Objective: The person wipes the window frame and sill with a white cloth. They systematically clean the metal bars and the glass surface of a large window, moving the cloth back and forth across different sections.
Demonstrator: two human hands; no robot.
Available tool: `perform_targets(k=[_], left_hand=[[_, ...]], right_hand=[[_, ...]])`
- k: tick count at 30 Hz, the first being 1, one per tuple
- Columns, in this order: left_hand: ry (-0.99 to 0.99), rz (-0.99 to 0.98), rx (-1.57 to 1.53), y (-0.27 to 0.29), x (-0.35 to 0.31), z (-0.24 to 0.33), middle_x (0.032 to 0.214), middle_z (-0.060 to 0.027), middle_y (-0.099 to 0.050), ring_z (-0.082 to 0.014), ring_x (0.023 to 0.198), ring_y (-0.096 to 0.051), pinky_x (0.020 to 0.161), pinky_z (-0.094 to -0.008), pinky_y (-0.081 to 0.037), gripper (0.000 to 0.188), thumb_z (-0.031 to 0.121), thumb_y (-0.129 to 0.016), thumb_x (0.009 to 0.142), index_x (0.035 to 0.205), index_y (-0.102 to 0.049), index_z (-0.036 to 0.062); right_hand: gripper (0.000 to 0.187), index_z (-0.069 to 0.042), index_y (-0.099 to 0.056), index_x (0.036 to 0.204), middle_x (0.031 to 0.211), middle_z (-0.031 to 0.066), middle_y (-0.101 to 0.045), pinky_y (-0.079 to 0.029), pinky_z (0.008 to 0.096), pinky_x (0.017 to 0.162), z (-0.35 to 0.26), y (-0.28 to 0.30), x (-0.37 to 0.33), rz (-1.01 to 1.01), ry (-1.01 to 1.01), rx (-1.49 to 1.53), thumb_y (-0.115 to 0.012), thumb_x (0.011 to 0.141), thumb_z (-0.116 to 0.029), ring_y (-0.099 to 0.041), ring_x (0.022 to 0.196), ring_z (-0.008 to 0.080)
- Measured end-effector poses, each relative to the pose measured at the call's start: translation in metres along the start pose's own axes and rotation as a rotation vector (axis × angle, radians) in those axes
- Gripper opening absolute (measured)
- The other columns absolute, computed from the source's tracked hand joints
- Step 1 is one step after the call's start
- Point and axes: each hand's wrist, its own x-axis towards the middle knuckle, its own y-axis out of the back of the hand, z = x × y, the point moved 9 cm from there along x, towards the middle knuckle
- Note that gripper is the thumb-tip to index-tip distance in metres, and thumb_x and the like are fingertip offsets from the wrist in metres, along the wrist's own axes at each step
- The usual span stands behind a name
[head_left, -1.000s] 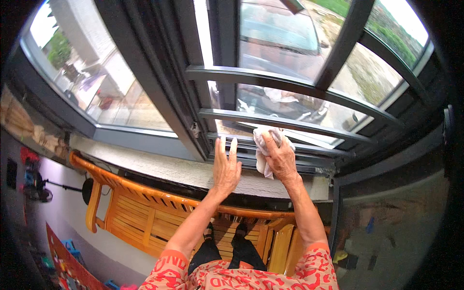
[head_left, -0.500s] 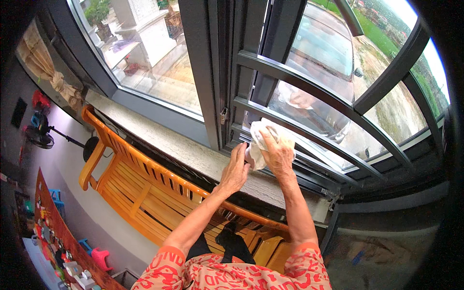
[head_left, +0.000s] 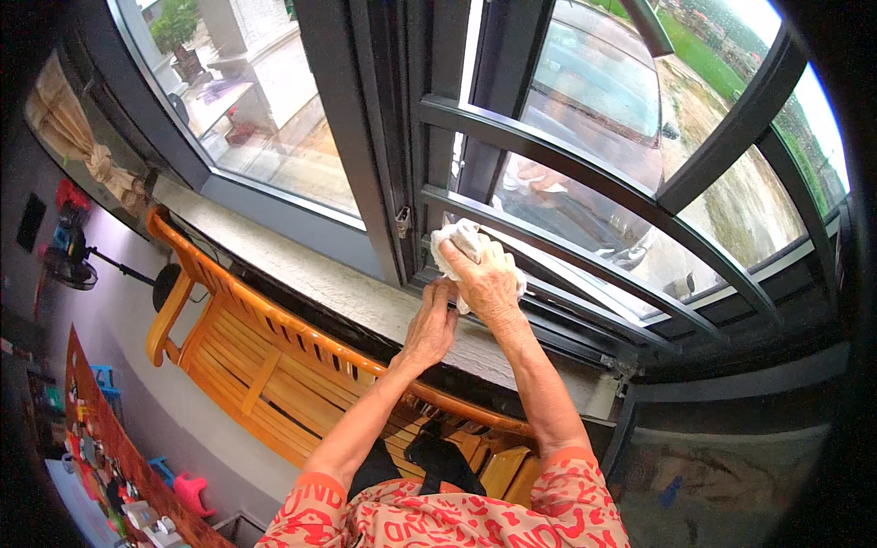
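My right hand (head_left: 489,279) is closed on a crumpled white cloth (head_left: 446,260), pressing it against the lower left corner of the barred window opening. Part of the cloth shows past my fingers on both sides. Just left of and below it, my left hand (head_left: 429,331) rests at the bottom of the dark window frame (head_left: 384,242), by the pale stone sill (head_left: 324,300). Its fingers are stretched out side by side, and nothing shows in them; the tips are partly hidden against the frame. Dark metal bars (head_left: 548,228) cross the opening beside the cloth.
A slatted wooden bench (head_left: 274,365) runs along the wall below the sill. A small metal latch (head_left: 403,222) sits on the frame. Outside stands a parked car (head_left: 598,82). A black fan (head_left: 73,256) and a cluttered table (head_left: 119,438) are at the left.
My right hand has moved the cloth left and slightly down, toward the frame's corner. My left hand has shifted a little left and down. The view has shifted slightly too.
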Motion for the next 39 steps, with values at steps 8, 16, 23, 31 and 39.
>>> perform_targets(k=[8, 16, 23, 31, 39], left_hand=[[-0.033, 0.007, -0.019, -0.012, 0.006, 0.003, 0.134, -0.0222, -0.036, -0.0452, 0.111, -0.052, 0.088, -0.0479, -0.049, 0.053, 0.0, -0.054, 0.087, 0.135, -0.034, 0.0041], [-0.053, -0.014, -0.049, -0.013, 0.007, 0.007, 0.136, -0.0202, -0.036, -0.0425, 0.111, -0.053, 0.089, -0.0465, -0.049, 0.053, 0.003, -0.053, 0.09, 0.139, -0.035, 0.009], [0.051, 0.016, -0.096, 0.005, -0.004, -0.02, 0.135, -0.0158, -0.036, -0.0252, 0.108, -0.054, 0.088, -0.0349, -0.05, 0.052, 0.0, -0.049, 0.091, 0.14, -0.036, 0.0086], [0.057, 0.06, -0.088, 0.03, -0.004, -0.031, 0.128, -0.0197, -0.041, -0.0398, 0.107, -0.054, 0.086, -0.045, -0.048, 0.041, -0.001, -0.05, 0.088, 0.128, -0.043, 0.0051], [0.019, 0.003, -0.059, 0.033, 0.003, -0.02, 0.131, -0.0197, -0.041, -0.0405, 0.115, -0.051, 0.091, -0.0443, -0.047, 0.035, 0.002, -0.05, 0.089, 0.123, -0.049, 0.0012]], right_hand=[[0.055, -0.03, -0.056, 0.124, 0.111, 0.0093, -0.057, -0.047, 0.0416, 0.069, 0.024, 0.026, -0.023, -0.001, -0.018, -0.002, -0.073, 0.072, -0.023, -0.06, 0.087, 0.0287], [0.053, -0.028, -0.06, 0.122, 0.115, 0.0152, -0.062, -0.05, 0.0447, 0.08, 0.072, 0.045, -0.059, -0.107, -0.113, 0.18, -0.068, 0.074, -0.009, -0.062, 0.097, 0.0359], [0.054, -0.023, -0.063, 0.119, 0.114, 0.0166, -0.062, -0.051, 0.0426, 0.083, 0.066, 0.042, -0.054, -0.077, -0.034, 0.238, -0.075, 0.069, -0.004, -0.062, 0.099, 0.036], [0.043, -0.021, -0.067, 0.109, 0.107, 0.0155, -0.058, -0.047, 0.0441, 0.073, -0.027, 0.003, 0.01, 0.137, 0.136, 0.036, -0.074, 0.067, -0.015, -0.058, 0.09, 0.0335], [0.043, -0.028, -0.062, 0.117, 0.11, 0.0091, -0.058, -0.046, 0.0416, 0.073, -0.004, 0.007, -0.013, 0.094, 0.097, -0.082, -0.065, 0.075, -0.018, -0.059, 0.095, 0.0271]])
